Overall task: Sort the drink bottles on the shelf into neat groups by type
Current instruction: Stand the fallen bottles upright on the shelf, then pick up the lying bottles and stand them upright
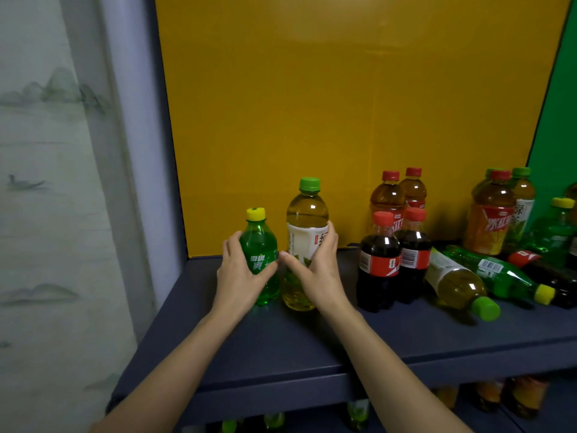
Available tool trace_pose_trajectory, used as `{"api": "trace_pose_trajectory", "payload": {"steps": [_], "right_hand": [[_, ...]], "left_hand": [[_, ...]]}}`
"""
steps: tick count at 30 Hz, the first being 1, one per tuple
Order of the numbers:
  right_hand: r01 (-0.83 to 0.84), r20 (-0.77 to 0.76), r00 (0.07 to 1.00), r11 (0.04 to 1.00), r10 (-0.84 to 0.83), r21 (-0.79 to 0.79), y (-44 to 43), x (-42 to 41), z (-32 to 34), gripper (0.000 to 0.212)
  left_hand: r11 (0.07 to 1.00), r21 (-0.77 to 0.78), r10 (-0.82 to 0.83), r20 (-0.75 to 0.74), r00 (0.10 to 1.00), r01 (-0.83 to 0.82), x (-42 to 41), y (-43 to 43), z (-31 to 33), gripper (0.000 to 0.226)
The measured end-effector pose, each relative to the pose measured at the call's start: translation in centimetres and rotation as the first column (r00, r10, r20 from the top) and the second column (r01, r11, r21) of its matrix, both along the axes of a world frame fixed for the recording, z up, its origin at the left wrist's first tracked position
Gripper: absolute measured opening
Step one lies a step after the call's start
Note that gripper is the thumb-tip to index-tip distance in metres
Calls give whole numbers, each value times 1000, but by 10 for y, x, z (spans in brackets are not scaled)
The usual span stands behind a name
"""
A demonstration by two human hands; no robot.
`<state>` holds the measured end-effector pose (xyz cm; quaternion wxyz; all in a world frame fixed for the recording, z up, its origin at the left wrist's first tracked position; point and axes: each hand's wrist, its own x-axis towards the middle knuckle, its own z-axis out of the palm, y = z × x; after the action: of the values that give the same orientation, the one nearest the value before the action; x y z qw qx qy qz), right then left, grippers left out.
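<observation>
A small green soda bottle (260,245) with a yellow cap stands at the left of the dark blue shelf (274,345); my left hand (239,276) grips its body. Right beside it stands a taller green-tea bottle (307,220) with a green cap, and my right hand (315,270) grips it around the label. To the right stand two cola bottles (393,260) with red caps, and behind them two red-capped iced-tea bottles (401,192). A green-tea bottle (459,282) and a green soda bottle (499,273) lie on their sides.
At the far right more bottles crowd together: a large iced-tea bottle (491,214), a green-tea bottle (524,204) and a green soda bottle (555,226). A yellow back panel (343,104) closes the shelf behind. Bottles show on the lower shelf (515,398). A curtain (46,214) hangs left.
</observation>
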<state>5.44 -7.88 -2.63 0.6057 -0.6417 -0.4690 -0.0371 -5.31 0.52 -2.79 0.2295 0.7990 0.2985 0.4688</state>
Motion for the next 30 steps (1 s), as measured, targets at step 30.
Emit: {"api": "trace_pose_trajectory", "payload": {"steps": [30], "right_hand": [[287, 206, 944, 950, -259, -120, -225, 104, 11, 25]], "left_hand": [[706, 450, -515, -205, 832, 547, 70, -135, 8, 19]]}}
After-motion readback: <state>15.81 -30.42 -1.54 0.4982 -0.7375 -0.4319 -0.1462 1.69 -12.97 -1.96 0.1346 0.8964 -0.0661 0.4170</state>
